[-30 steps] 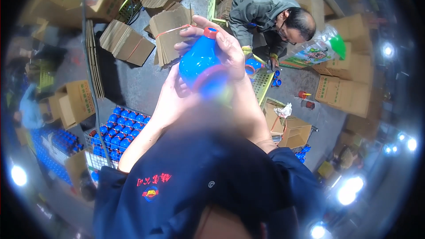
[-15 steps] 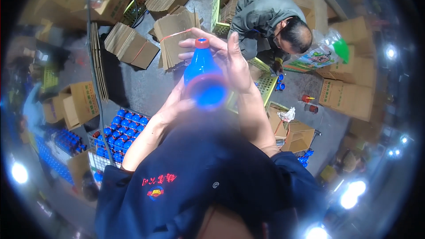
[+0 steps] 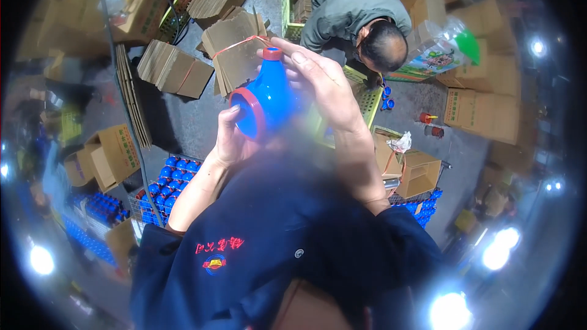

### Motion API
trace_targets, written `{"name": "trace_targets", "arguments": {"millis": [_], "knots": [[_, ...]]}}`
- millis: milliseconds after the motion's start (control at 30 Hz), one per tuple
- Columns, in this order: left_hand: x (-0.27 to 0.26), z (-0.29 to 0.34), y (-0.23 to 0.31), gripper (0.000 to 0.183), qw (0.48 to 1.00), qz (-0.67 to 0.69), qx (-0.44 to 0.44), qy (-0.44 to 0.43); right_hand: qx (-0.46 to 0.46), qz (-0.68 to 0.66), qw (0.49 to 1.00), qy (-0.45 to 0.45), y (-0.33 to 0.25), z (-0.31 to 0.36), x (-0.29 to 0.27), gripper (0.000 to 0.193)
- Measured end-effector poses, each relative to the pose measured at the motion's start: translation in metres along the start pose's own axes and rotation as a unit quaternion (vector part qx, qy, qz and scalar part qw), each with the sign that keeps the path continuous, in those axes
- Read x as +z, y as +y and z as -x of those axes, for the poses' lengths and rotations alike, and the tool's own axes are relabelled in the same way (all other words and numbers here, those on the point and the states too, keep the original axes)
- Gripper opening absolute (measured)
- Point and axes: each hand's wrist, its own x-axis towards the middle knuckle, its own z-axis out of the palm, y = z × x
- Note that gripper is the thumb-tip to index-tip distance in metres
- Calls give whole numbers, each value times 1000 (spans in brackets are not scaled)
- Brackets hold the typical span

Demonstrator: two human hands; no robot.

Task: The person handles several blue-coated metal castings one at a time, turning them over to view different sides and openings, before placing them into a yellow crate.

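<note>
A glossy blue pipe fitting (image 3: pixel 274 95) with red threaded ends is held up in front of my chest. Its narrow neck points up and away, while the wide red-rimmed opening faces left. My left hand (image 3: pixel 232 137) grips the wide end, thumb pressed on the red rim and the other fingers hidden beneath. Close along the neck's right side lies my right hand (image 3: pixel 327 88), its fingers stretched out and partly behind the fitting. Whether those fingertips touch the neck I cannot tell. The fitting's lower right part is blurred.
A co-worker (image 3: pixel 361 18) bends forward beside a yellow-green crate (image 3: pixel 367 104). Tied stacks of flattened cardboard (image 3: pixel 177 68) stand ahead on the left. Blue fittings fill a wire basket (image 3: pixel 137 201) at lower left. Cardboard boxes (image 3: pixel 480 113) are at right, and a cable (image 3: pixel 125 104) hangs at left.
The fitting has turned, so its wide opening now faces left instead of toward me. My left thumb has come onto its rim, and my right hand has tilted toward the neck.
</note>
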Motion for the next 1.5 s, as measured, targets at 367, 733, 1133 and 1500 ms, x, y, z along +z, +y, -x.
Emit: {"name": "trace_targets", "arguments": {"millis": [367, 733, 1133, 1500], "knots": [[3, -12, -7, 91, 992, -84, -70, -59, -49, -18, 997, 50, 5, 29, -23, 44], [34, -59, 8, 93, 926, -326, 70, -179, -174, -35, 983, 51, -7, 72, -38, 41], [41, -98, 78, 91, 829, -434, 123, -330, -289, -40, 938, 189, -9, 55, 22, 40], [61, -116, 87, 86, 768, -460, 110, -432, -307, 13, 849, 431, -2, 57, 62, 42]]}}
